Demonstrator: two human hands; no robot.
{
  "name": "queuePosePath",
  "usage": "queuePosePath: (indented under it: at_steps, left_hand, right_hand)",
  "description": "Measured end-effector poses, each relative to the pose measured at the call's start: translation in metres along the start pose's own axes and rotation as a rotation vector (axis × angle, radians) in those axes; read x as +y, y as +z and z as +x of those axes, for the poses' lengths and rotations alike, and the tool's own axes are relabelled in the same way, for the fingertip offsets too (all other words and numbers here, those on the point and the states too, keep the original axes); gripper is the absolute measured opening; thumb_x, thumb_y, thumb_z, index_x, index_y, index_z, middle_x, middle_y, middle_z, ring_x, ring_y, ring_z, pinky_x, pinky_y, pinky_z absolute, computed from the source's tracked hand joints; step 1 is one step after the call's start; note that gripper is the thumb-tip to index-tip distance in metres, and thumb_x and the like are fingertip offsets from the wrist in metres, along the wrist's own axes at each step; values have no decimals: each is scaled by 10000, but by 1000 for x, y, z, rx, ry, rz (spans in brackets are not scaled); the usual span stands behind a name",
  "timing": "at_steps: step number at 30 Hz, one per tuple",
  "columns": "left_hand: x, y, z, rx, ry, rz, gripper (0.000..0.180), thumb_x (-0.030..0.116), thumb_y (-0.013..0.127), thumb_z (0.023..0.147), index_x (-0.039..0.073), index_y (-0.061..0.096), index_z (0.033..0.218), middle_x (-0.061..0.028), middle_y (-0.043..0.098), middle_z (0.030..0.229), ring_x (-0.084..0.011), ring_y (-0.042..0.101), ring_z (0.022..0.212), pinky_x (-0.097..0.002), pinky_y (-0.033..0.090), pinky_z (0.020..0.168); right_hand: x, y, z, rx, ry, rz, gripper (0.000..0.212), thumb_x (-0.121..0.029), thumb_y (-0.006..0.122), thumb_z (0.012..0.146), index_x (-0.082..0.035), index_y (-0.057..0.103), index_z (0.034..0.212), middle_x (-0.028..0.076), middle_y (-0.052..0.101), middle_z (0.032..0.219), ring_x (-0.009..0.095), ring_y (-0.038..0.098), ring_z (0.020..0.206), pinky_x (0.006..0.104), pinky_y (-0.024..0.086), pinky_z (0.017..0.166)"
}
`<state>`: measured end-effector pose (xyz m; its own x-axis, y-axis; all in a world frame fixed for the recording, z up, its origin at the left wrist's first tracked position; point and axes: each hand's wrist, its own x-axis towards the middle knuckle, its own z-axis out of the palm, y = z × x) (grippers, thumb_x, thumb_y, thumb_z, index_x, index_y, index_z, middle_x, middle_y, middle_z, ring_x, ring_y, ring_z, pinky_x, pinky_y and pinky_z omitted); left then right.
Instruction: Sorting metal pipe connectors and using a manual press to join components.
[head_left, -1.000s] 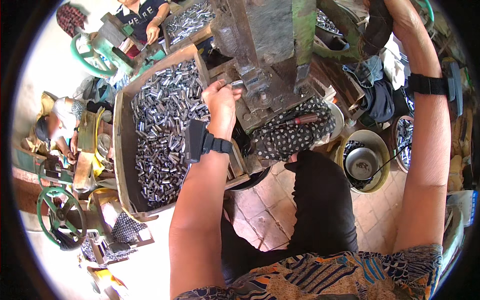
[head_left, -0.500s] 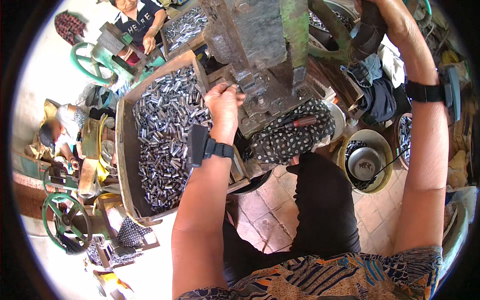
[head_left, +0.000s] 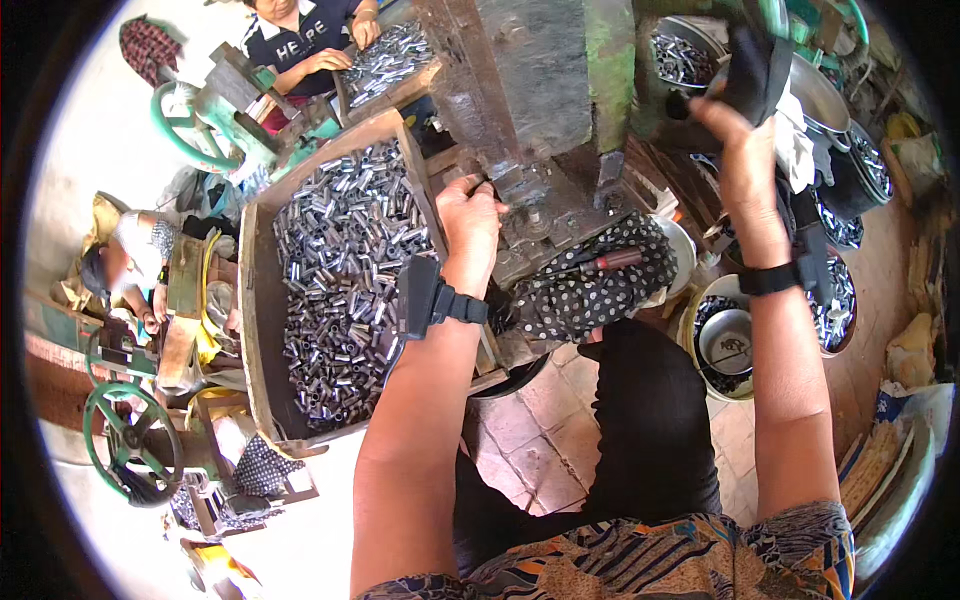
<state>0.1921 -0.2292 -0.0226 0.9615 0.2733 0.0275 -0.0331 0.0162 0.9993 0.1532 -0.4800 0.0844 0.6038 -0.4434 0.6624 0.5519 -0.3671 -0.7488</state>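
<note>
Left hand (head_left: pixel 470 215) is up at the press (head_left: pixel 540 120), fingers curled tight against the dark metal block at its base. Whether a piece sits pinched in those fingertips, I cannot tell; the knuckles hide it. A black strap with a small device wraps that wrist.

Right hand (head_left: pixel 745 150) is raised high on the far side of the press, closed around a black cloth-wrapped handle (head_left: pixel 755 65). A firm full grip, thumb and fingers round it, black band on the wrist.

Now the stock: a wooden tray (head_left: pixel 262 330) full of short silver tubes (head_left: pixel 340 280) lies just left of the left hand, running away from the person lengthwise, its long axis pointing up toward the press. The tubes lie every which way, no common direction. The left hand is plainly the nearer one to them, just beside the tray's right wall; the right hand is well apart, with the whole press between.

Below the press, a dotted black cloth (head_left: pixel 590 295) drapes over the edge, a red-handled tool (head_left: pixel 610 260) lying on it. A bucket (head_left: pixel 725 345) with a metal bowl sits by the right forearm.

Beyond the tray another person (head_left: pixel 300 40) sorts tubes.
</note>
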Motion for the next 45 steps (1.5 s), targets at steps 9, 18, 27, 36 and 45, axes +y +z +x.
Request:
queuePosePath:
  at_steps: [9,18,27,36,45]
  left_hand:
    - [5,-41,-13,17,-17,27,265,3,589,795,-94,539,1037,-100,605,748,-140,559,472,-227,349,363]
    - [17,-140,-72,61,-37,197,232,77,628,784,-71,611,961,-66,623,723,-101,566,531,-209,354,401]
    - [18,-218,-112,28,-79,199,182,95,646,781,-39,642,904,-39,626,713,-90,552,612,-225,405,532]
    - [11,-239,-111,-41,107,842,204,127,663,746,-31,669,876,-131,661,717,-186,600,608,-308,460,596]
    - [18,-228,-120,-231,-44,1222,286,320,655,767,57,691,872,-168,658,826,-318,641,794,-399,486,734]
  right_hand:
    - [-19,-26,29,-218,226,49,267,-207,708,723,-10,609,873,38,586,788,126,525,708,263,411,658]
    - [32,-21,-60,-91,340,337,365,-56,618,805,16,538,1153,68,621,1035,142,567,891,268,430,836]
    - [-40,50,-146,-993,418,225,258,-54,647,800,21,640,1047,97,671,981,145,625,904,262,500,796]
    - [-36,144,-217,-1139,-271,-171,106,-63,614,711,-19,670,789,113,625,819,306,600,778,397,461,711]
    - [-28,175,-240,-1095,-588,-472,119,-115,667,662,-99,707,774,83,575,990,260,484,999,406,338,868]
